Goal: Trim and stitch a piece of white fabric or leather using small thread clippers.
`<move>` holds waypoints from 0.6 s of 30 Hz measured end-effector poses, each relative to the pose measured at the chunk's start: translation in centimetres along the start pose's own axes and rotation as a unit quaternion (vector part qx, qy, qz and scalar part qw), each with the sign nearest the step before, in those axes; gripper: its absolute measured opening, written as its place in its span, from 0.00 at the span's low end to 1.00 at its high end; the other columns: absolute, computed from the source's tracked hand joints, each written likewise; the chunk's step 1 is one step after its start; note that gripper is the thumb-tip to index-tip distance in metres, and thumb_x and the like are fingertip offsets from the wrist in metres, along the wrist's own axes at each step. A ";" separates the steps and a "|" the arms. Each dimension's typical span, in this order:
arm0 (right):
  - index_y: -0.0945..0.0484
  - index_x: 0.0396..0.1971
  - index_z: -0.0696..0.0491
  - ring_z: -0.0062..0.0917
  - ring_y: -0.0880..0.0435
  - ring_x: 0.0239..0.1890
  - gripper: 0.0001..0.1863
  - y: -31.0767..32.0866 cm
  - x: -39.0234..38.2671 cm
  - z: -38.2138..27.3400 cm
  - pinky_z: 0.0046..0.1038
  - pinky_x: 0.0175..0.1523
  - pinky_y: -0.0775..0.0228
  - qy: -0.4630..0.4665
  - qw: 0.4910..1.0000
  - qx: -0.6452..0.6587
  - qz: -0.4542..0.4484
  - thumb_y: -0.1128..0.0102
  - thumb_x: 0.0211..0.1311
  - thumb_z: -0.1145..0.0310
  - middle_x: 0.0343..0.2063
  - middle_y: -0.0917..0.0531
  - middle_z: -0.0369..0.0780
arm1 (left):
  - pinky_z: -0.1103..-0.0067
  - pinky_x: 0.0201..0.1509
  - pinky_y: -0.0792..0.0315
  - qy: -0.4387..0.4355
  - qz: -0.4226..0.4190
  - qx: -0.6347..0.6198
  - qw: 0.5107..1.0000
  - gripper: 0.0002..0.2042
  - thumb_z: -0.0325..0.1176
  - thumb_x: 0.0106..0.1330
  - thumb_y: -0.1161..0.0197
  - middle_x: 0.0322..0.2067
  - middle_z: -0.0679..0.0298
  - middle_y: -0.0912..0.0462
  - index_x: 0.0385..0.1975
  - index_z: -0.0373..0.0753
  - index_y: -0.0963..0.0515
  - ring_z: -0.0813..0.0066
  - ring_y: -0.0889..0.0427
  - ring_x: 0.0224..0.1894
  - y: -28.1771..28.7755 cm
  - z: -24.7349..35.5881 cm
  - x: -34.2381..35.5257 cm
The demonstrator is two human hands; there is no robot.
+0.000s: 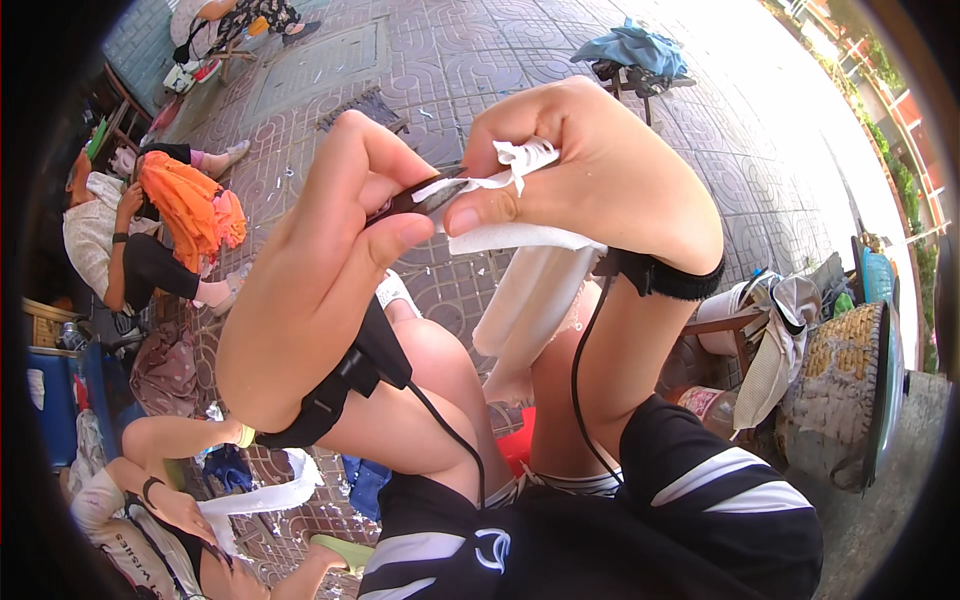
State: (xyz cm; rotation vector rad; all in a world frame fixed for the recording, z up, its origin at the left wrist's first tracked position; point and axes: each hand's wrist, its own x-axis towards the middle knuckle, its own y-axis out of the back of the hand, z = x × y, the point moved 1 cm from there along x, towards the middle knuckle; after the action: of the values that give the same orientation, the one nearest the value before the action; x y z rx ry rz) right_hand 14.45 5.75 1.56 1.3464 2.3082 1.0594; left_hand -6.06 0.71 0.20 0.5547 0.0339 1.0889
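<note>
In front of me, at the middle of the view, my left hand (325, 215) is closed round small dark-handled snips (440, 197). Their grey blades meet the edge of a white cloth (535, 295). That edge is pinched between the thumb and fingers of my right hand (610, 165), and the rest of the cloth hangs below it, over my legs. A thin, curled white strip (525, 160) sticks up beside my right thumb. How far the blades are parted is hard to make out. Black straps with cords circle both my wrists.
On the left, a seated person holds orange cloth (190, 205); another at lower left handles a long white strip (265, 497). A stool bearing blue cloth (630, 50) stands ahead. To my right are a worn wicker basket (835, 365) and a white bucket (720, 320). White scraps litter the paving.
</note>
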 end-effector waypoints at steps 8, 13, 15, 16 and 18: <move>0.18 0.27 0.57 0.13 0.27 0.25 0.15 -0.1 0.0 -0.2 0.20 0.31 0.36 0.030 0.998 0.051 0.000 0.25 0.49 0.61 0.19 0.22 0.33 | 0.85 0.53 0.39 0.028 0.022 0.027 0.999 0.09 0.31 0.74 0.51 0.41 0.62 0.26 0.46 0.37 0.40 0.83 0.31 0.44 0.0 0.2 -0.1; 0.15 0.36 0.53 0.35 0.16 0.31 0.24 0.4 0.0 0.1 0.30 0.40 0.25 -0.009 0.999 0.027 -0.013 0.27 0.45 0.50 0.28 0.16 0.45 | 0.85 0.53 0.39 0.041 0.008 0.019 0.999 0.10 0.33 0.74 0.51 0.42 0.62 0.25 0.47 0.36 0.40 0.83 0.31 0.44 0.0 0.1 0.0; 0.15 0.36 0.53 0.36 0.15 0.31 0.23 0.3 0.0 -0.2 0.30 0.40 0.25 -0.008 1.000 0.026 -0.016 0.27 0.45 0.50 0.28 0.16 0.45 | 0.85 0.53 0.39 0.047 0.012 0.014 0.999 0.10 0.33 0.74 0.51 0.42 0.61 0.25 0.48 0.36 0.39 0.83 0.31 0.44 0.2 0.2 -0.4; 0.15 0.37 0.52 0.36 0.15 0.32 0.23 0.2 0.1 -0.3 0.30 0.41 0.25 -0.008 1.000 0.023 -0.019 0.27 0.45 0.50 0.29 0.15 0.45 | 0.85 0.53 0.39 0.050 0.011 0.019 0.998 0.10 0.33 0.74 0.51 0.42 0.61 0.25 0.48 0.36 0.39 0.83 0.31 0.44 0.4 0.2 -0.6; 0.16 0.31 0.55 0.25 0.20 0.29 0.19 0.1 0.0 0.3 0.26 0.36 0.30 0.008 1.000 0.026 -0.013 0.26 0.47 0.56 0.24 0.19 0.40 | 0.85 0.53 0.39 0.048 0.004 0.018 0.999 0.10 0.33 0.74 0.50 0.42 0.61 0.25 0.48 0.36 0.39 0.84 0.30 0.44 0.2 -0.3 -0.2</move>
State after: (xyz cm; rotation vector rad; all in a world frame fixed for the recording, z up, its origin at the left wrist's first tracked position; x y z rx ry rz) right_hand 14.71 5.92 1.42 1.3271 2.3740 1.0134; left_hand -6.36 0.74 0.00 0.5337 0.1358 1.1235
